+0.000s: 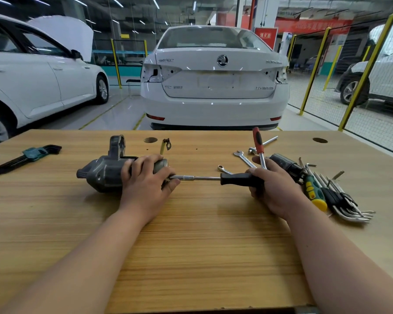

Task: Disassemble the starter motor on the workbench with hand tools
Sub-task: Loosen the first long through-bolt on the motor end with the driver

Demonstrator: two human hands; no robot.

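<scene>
Head view: the left grip [145, 177] curls over the starter motor [100, 173], which lies on the wooden surface [191, 234]. The right grip [275, 186] wraps round the black handle of the driver [238, 179]. Its metal tip touches the motor's end, right beside the left grip. Hex keys [349, 209] lie just past the right grip.

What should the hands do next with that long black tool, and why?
Probably the right hand should twist the black-handled driver to loosen a fastener: its shaft reaches the end of the starter motor, which the left hand grips steady on the workbench.
</scene>
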